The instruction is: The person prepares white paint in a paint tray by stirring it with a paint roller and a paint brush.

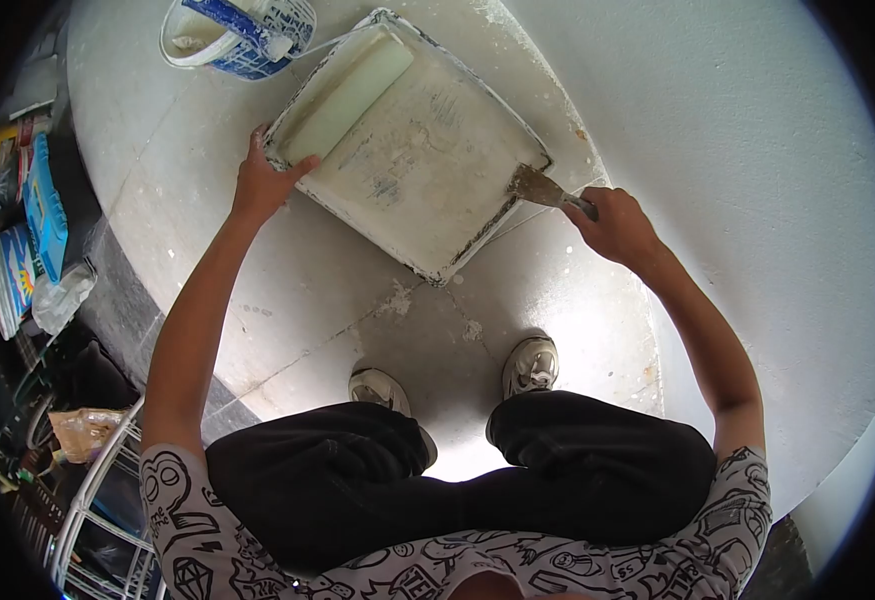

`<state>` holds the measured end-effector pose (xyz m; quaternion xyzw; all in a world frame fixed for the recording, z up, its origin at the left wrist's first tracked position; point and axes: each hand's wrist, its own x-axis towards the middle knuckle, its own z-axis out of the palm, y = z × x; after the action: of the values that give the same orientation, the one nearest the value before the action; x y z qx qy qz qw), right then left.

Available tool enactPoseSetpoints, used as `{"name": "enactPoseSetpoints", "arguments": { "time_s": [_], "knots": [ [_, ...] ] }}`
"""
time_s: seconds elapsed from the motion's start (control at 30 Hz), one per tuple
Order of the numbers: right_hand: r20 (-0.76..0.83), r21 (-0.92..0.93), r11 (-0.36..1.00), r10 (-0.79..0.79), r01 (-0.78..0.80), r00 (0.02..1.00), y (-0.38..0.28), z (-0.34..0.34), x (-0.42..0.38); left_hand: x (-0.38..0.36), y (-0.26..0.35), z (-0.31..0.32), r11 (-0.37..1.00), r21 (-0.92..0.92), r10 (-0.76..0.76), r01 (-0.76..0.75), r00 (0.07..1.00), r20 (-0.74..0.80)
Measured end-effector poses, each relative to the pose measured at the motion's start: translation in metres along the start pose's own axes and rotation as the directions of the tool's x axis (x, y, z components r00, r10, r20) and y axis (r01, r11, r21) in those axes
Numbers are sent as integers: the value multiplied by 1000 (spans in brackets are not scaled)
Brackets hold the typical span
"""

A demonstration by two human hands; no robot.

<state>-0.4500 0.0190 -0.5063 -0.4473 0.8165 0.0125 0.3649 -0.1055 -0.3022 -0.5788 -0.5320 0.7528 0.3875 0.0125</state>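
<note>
A paint tray with dried, flaking smears along its rim lies on the floor in front of my feet. At its far left end sits a paint roller with a pale green-white sleeve. My left hand grips the tray's left corner, thumb over the edge. My right hand is closed round the handle of a putty knife. The knife's stained blade touches the tray's right rim near the corner.
A white and blue paint bucket with a blue-handled tool across it stands at the upper left. A white wall rises on the right. On the left are a wire rack, a blue plastic case and assorted packages.
</note>
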Motion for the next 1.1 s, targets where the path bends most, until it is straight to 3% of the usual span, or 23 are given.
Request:
{"name": "enactPoseSetpoints", "arguments": {
  "time_s": [0.13,0.23,0.33,0.43,0.53,0.73,0.83,0.93,1.03,1.1],
  "knots": [
    [14,-5,1000,23,-23,1000,-7,-12,-7,-9,11,0,997,-65,-34,33,999,-22],
    [-24,-61,998,-28,26,999,6,15,15,-12,12,0,994,-94,46,-48,999,-29],
    [-45,43,999,-23,25,999,12,13,13,-8,12,0,997,-73,20,-20,1000,0],
    [-24,24,998,-53,53,998,7,10,7,-9,14,-1,998,-55,-35,36,999,14],
    [-226,-70,979,-203,192,953,7,14,6,0,-5,7,999,-16,37,-38,999,-38],
    [-367,-28,971,-231,238,901,15,31,23,7,-19,12,994,8,112,-112,990,-91],
    [-310,51,969,-215,243,926,24,35,28,-1,-8,4,999,9,44,-44,999,6],
    [-283,11,955,-283,298,917,28,21,32,6,-18,-3,984,83,152,-159,985,81],
    [-318,68,968,-207,241,925,24,21,28,5,-22,-7,978,92,177,-188,977,118],
    [-291,58,959,-249,277,924,30,28,29,2,-18,-8,980,75,173,-183,977,125]
  ]
}}
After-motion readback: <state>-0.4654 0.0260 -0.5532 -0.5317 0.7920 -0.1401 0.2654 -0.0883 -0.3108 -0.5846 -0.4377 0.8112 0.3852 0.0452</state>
